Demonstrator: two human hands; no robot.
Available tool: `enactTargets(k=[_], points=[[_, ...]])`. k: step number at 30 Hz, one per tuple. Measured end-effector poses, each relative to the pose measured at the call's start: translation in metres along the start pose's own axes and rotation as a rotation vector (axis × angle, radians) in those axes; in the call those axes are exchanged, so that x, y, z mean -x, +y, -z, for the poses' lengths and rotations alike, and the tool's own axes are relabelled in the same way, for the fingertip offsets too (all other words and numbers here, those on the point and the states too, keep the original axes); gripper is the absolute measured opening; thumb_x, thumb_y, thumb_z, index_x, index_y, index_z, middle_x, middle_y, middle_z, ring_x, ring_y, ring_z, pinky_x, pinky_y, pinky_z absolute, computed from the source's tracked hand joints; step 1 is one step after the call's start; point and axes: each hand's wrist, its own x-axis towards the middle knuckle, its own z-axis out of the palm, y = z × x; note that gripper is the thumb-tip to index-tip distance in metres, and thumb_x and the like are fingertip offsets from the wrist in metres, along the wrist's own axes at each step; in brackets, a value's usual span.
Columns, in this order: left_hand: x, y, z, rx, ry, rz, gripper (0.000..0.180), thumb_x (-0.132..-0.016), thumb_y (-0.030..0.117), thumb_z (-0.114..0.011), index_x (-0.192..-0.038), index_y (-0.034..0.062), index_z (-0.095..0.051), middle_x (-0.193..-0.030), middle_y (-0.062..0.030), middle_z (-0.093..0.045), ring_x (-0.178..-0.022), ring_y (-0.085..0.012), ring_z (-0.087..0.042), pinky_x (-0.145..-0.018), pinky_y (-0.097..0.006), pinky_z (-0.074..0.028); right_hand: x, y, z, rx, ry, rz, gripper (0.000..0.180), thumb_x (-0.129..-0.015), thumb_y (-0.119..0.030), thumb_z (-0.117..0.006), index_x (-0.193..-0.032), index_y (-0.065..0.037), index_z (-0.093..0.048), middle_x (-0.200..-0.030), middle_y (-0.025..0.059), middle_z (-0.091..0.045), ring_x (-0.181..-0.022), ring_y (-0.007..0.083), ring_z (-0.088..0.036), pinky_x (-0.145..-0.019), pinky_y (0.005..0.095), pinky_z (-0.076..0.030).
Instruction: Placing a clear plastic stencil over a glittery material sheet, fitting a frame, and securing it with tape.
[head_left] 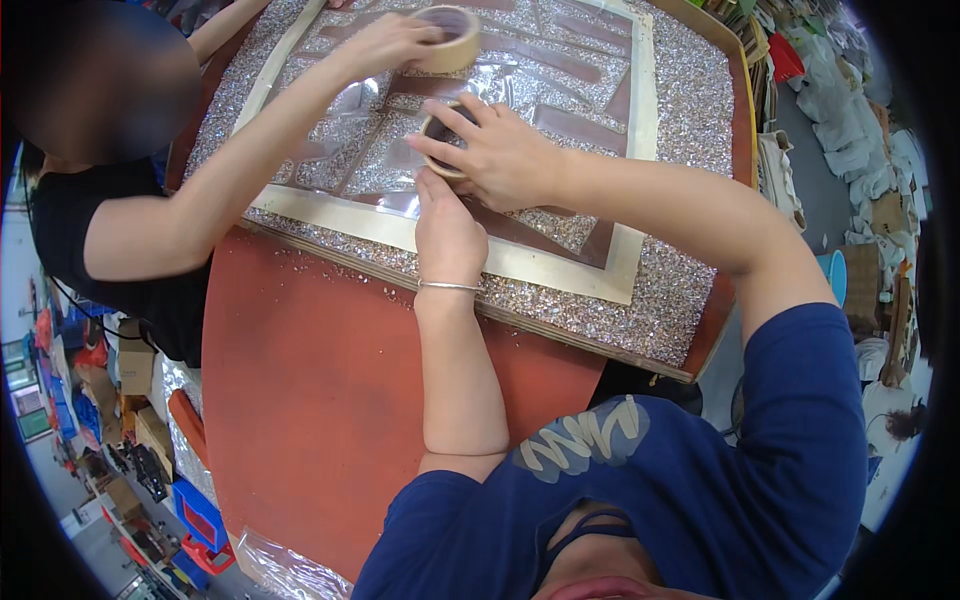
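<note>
Here a co-worker's hand (385, 45) reaches in from the left and holds a second roll of masking tape (448, 38) on the far part of the glittery panel (690, 110), well clear of the person's own hands. The panel lies on a red table (310, 380), edged with pale tape strips (520, 262). The right hand (500, 150) curls its fingers (445, 148) over the near tape roll (443, 133), gripping it from above. The left hand (447, 228) lies just near of that roll, fingertips pressed down on the panel at the tape end, closed on nothing. Two rolls, three hands.
</note>
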Motion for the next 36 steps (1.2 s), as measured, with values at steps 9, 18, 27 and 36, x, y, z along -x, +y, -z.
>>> enactTargets(k=[9, 18, 27, 36], points=[[0.009, 0.000, -0.012, -0.298, 0.002, -0.083, 0.063, -0.079, 0.000, -0.047, -0.137, -0.0096, -0.025, -0.141, -0.0349, -0.022, -0.131, -0.0462, -0.026, -0.109, -0.047, -0.023, 0.122, -0.020, 0.069, -0.063, -0.255, 0.051, 0.068, -0.073, -0.027, -0.068, -0.134, -0.019, -0.041, -0.134, 0.0218, -0.037, -0.114, 0.0405, -0.041, -0.086, 0.0480, -0.043], [0.017, 0.005, -0.033, -0.518, -0.124, -0.050, 0.064, -0.090, 0.022, -0.042, -0.138, -0.0121, -0.019, -0.147, -0.0310, -0.013, -0.138, -0.0432, -0.008, -0.111, -0.053, -0.004, 0.041, 0.084, 0.013, 0.322, -0.027, -0.215, 0.069, -0.075, -0.030, -0.065, -0.137, -0.016, -0.038, -0.135, 0.0246, -0.037, -0.116, 0.0426, -0.039, -0.085, 0.0499, -0.044], [0.019, 0.022, -0.017, -0.522, -0.217, 0.026, 0.110, -0.073, 0.056, -0.065, -0.137, -0.0156, -0.013, -0.145, -0.0358, -0.004, -0.138, -0.0452, -0.001, -0.109, -0.056, -0.004, 0.086, 0.023, 0.031, 0.080, -0.140, -0.104, 0.056, -0.075, -0.026, -0.063, -0.127, -0.010, -0.049, -0.132, 0.0222, -0.041, -0.114, 0.0394, -0.043, -0.092, 0.0464, -0.041], [0.023, 0.041, -0.044, -0.498, -0.387, -0.325, 0.071, -0.083, 0.031, -0.059, -0.137, -0.0045, -0.029, -0.148, -0.0265, -0.017, -0.139, -0.0416, -0.008, -0.107, -0.062, -0.005, 0.068, 0.224, 0.004, 0.462, 0.050, -0.671, 0.065, -0.082, -0.045, -0.053, -0.137, -0.016, -0.036, -0.132, 0.0147, -0.044, -0.110, 0.0416, -0.048, -0.089, 0.0458, -0.046]])
